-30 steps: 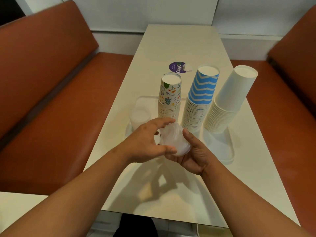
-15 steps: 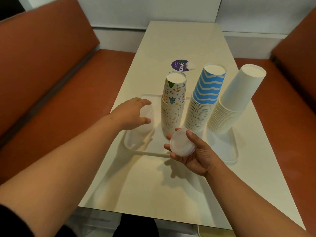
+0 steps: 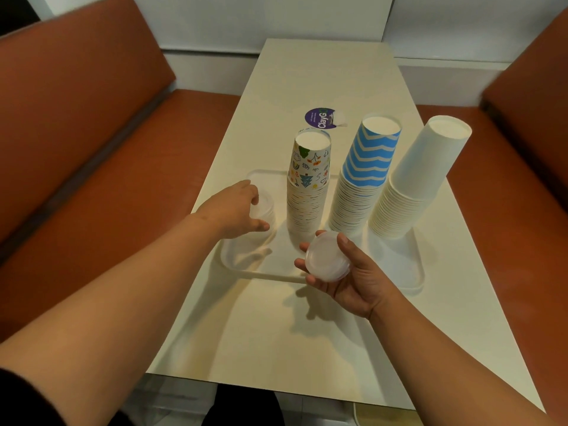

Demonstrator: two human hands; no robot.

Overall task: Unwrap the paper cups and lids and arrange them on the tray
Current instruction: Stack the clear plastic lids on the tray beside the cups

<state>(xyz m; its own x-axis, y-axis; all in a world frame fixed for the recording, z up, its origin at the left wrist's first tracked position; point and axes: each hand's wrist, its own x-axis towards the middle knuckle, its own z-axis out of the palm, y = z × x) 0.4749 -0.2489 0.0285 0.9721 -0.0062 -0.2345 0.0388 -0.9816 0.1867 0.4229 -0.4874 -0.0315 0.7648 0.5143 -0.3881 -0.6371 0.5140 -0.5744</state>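
Three cup stacks already stood on the tray. The left hand curled around lids at its left; the right hand gripped more lids, not yet placed.

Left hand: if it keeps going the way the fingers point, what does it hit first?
The left hand is already at the stack of clear lids on the tray, fingers curled round it. Pushing further along that line, the patterned cup stack looks next, though depth is unclear.
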